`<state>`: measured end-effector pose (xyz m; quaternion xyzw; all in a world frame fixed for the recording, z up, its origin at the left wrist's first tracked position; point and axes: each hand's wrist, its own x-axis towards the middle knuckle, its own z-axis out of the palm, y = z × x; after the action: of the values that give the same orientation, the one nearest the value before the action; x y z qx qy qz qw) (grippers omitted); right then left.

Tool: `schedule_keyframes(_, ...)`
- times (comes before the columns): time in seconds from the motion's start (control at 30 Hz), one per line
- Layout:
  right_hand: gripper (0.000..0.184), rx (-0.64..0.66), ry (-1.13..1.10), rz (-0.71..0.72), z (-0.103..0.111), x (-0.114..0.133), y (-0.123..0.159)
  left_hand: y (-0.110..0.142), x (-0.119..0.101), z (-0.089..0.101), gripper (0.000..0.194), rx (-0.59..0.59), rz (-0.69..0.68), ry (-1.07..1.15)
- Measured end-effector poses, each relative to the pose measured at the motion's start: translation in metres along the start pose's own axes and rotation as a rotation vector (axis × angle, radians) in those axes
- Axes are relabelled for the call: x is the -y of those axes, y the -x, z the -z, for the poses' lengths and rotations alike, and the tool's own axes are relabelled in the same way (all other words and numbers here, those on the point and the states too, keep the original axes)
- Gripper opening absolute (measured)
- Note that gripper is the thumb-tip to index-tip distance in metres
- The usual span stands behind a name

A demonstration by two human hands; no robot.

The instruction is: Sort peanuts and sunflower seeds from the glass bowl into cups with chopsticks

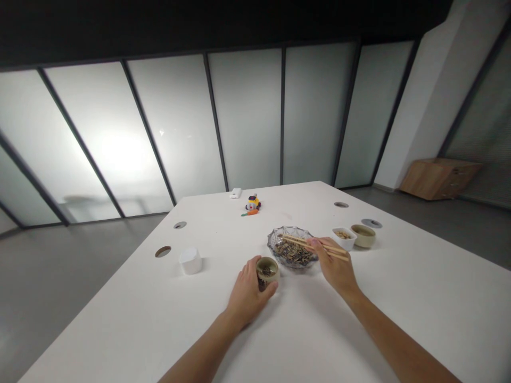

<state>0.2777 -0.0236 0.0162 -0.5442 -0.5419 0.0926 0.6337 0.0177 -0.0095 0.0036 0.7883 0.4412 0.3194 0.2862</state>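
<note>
Gripping the small cup (267, 272) with your left hand (248, 296), your right hand (334, 266) pinches chopsticks (313, 247) over the glass bowl (293, 248) just right of it.

A small white container (190, 260) sits at the left of the counter (399, 298). Far off lie a white box (236, 193), a yellow toy (253, 202) and what looks like a carrot (249, 213).

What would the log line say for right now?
left hand: holds small cup | right hand: chopsticks over glass bowl
</note>
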Motion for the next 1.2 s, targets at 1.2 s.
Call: schedule_keyframes(1.2,0.033,0.558,-0.132,0.284,-0.070,0.104,0.030,0.004,-0.006,-0.005,0.048,0.179,-0.228,0.060)
